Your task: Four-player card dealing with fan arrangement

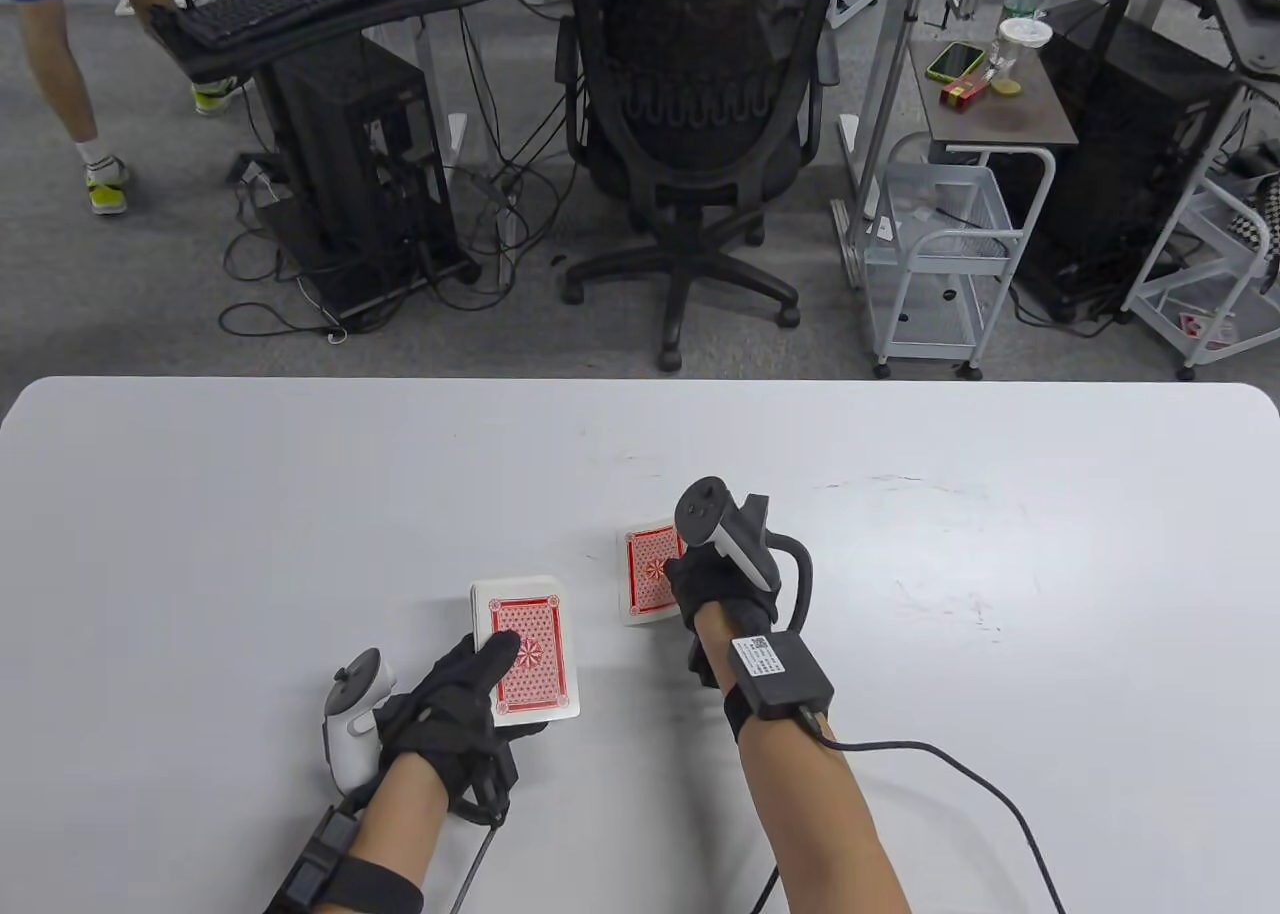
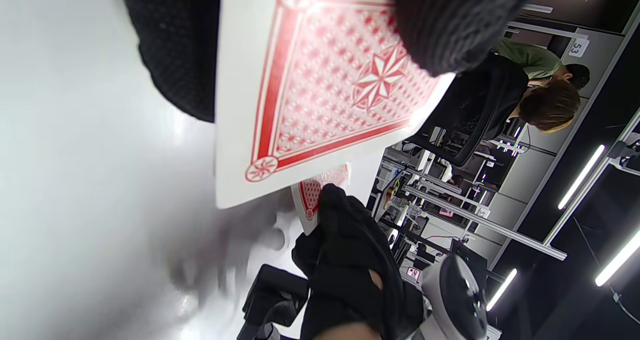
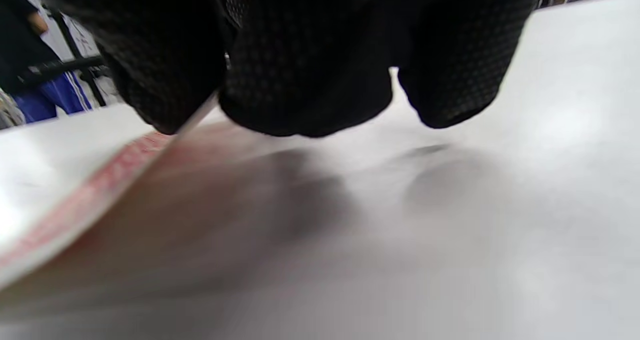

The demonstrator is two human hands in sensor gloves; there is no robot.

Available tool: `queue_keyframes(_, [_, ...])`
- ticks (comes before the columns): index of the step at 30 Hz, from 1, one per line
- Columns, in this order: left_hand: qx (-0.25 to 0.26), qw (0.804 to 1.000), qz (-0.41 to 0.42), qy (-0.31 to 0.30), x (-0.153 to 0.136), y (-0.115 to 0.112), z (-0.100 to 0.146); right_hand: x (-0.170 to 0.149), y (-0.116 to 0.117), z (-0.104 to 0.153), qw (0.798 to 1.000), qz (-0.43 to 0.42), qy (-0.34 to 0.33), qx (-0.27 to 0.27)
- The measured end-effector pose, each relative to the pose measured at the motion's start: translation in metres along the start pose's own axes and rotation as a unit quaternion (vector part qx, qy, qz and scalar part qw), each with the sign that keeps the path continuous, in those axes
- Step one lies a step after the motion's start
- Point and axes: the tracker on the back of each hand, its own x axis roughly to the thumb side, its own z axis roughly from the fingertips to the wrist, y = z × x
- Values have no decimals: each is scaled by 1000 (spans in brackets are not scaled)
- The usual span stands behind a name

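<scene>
A deck of red-backed cards (image 1: 527,646) sits face down in my left hand (image 1: 455,699), thumb lying on its top; it fills the left wrist view (image 2: 320,90). My right hand (image 1: 715,579) holds a single red-backed card (image 1: 650,574) face down, just right of the deck and low over the white table (image 1: 300,494). In the right wrist view the card (image 3: 95,190) slants down from my gloved fingers (image 3: 305,80) close to the table. The left wrist view shows that card (image 2: 312,192) and my right hand (image 2: 350,260) beyond the deck.
A black office chair (image 1: 695,124), a computer tower (image 1: 350,164) with cables and a white wire cart (image 1: 945,254) stand beyond the table's far edge. A cable (image 1: 960,784) runs from my right wrist across the table's near right.
</scene>
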Motion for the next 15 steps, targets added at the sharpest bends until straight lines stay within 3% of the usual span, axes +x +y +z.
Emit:
queue_keyframes(3, [0,1000,-3,1,-1,0,0,-2,3,-2,1000,20,12,11])
queue_keyframes(6, [0,1000,-3,2,-1,-1,0,-8,-1,5,1000,-14,5,16])
queue_keyframes(9, [-3,1000,-6,-4,0,-4,0,-14,-14,27,996,-85,-26,20])
queue_keyframes(12, [-9,1000,-3,-14,1,-10,1,-8,-17,56,971,-208,-103,61])
queue_keyframes(15, [-16,1000,1,-25,1,-15,2,3,-12,89,941,-273,-168,105])
